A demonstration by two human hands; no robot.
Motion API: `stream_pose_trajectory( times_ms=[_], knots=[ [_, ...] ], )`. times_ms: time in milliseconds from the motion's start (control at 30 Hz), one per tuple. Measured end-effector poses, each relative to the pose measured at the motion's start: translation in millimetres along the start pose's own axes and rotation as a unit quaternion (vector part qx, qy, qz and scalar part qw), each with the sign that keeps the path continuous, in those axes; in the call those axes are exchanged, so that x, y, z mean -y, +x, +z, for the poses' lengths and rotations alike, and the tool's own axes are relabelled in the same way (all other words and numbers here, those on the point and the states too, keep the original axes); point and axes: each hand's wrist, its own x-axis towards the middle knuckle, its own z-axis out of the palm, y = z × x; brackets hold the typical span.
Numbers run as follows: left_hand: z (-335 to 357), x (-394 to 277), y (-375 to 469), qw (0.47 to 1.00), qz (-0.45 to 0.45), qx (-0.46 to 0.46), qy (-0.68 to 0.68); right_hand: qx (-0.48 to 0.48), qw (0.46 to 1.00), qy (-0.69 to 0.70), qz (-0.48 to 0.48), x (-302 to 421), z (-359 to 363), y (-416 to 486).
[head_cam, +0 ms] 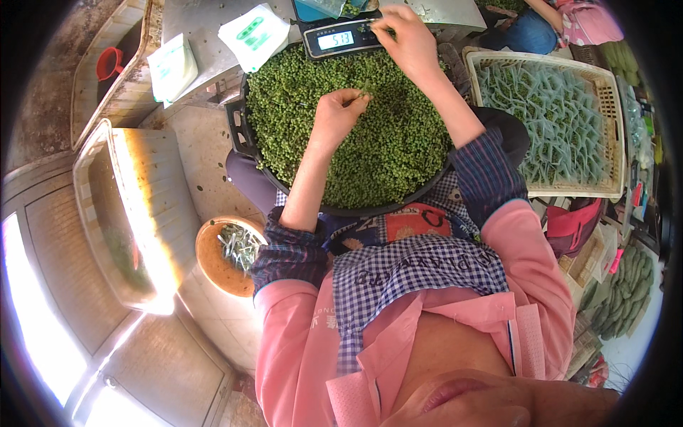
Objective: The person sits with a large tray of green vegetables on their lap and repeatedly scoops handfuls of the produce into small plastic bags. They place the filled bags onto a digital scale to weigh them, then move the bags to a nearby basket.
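Observation:
My left hand point(341, 113) is over a wide black plastic tub point(248, 115) heaped with small green berries point(341, 160) that look like fresh green peppercorns. Its thumb and forefinger pinch a small green sprig point(367, 92). My right hand point(406, 41) is higher up, at the right end of a digital scale point(341, 40) with a lit display. The fingers of that hand are bent together; whether anything is between them is unclear. On the scale's pan lies a clear plastic bag point(325, 6) beside some green berries, partly cut off by the picture's upper edge.
Two stacks of printed plastic bags point(255, 37) lie on the metal table point(211, 26). A cream plastic crate point(613, 123) at right holds many filled bags. An orange-brown bowl point(213, 267) with whitish scraps stands on the floor at left. Another person point(587, 24) sits at upper right.

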Motion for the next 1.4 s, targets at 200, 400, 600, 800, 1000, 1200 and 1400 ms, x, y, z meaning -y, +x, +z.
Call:
stream_pose_trajectory(
  times_ms=[200,400,600,800,1000,1200,1400],
  knots=[
    [2.4,-19.4,-5.1,0.999,0.028,-0.036,0.019,-0.012,0.99,-0.096,-0.107,-0.2,19.3,57.1],
    [-4.0,-6.7,3.6,0.997,0.025,-0.052,-0.045,0.13,0.967,0.21,0.056,16.0,-1.9,-17.0],
    [5.1,-10.8,6.8,0.995,0.027,-0.054,-0.082,0.323,0.812,0.419,0.245,14.0,-18.4,-31.4],
    [5.3,-7.0,5.8,0.99,0.048,-0.077,-0.106,0.372,0.754,0.448,0.304,18.7,-23.8,-30.5],
    [7.2,-7.2,6.6,0.991,0.053,-0.085,-0.091,0.335,0.748,0.467,0.332,17.1,-23.4,-37.1],
    [-0.5,-8.4,-1.6,0.982,0.058,-0.154,-0.093,0.237,0.879,0.291,0.293,-1.2,-14.4,-36.6],
    [-1.0,-10.0,-4.0,0.988,0.054,-0.116,-0.081,0.191,0.912,0.306,0.195,-14.0,3.5,37.7]
  ],
)
